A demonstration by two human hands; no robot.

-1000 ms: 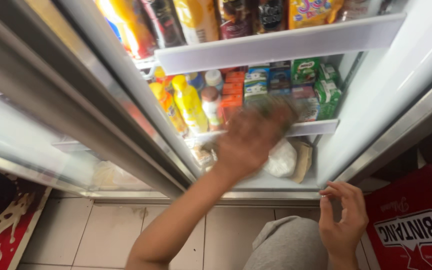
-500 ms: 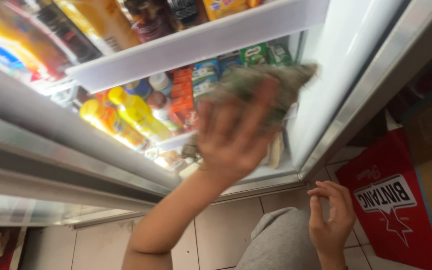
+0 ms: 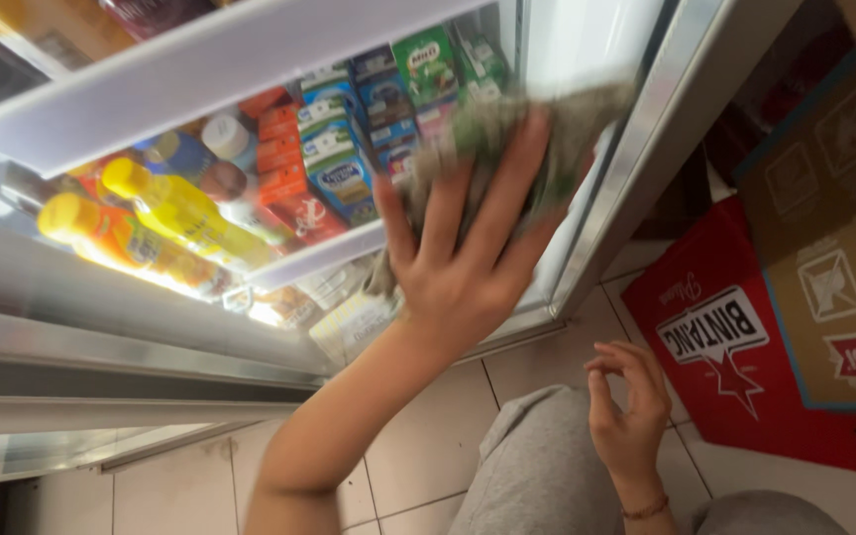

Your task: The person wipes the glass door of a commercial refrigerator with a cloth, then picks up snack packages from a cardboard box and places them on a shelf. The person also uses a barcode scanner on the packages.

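My left hand [image 3: 468, 267] is pressed flat, fingers spread, on a grey-green cloth [image 3: 577, 129] against the glass door of a drinks fridge [image 3: 626, 188]. The arm reaches up from the lower left. My right hand [image 3: 626, 401] hovers low beside my grey-trousered knee [image 3: 547, 466], fingers loosely curled and holding nothing. Behind the glass stand yellow and orange bottles [image 3: 180, 213] and rows of small drink cartons [image 3: 339, 168] on a white shelf [image 3: 200, 69].
The fridge's metal door frame [image 3: 101, 337] runs across the left. A red crate [image 3: 735, 347] and a brown cardboard box [image 3: 824, 228] stand on the right. Pale floor tiles [image 3: 428, 436] lie below the fridge.
My left hand has slid the cloth up and to the right across the glass, towards the door's right edge. My right hand has stayed near my knee.
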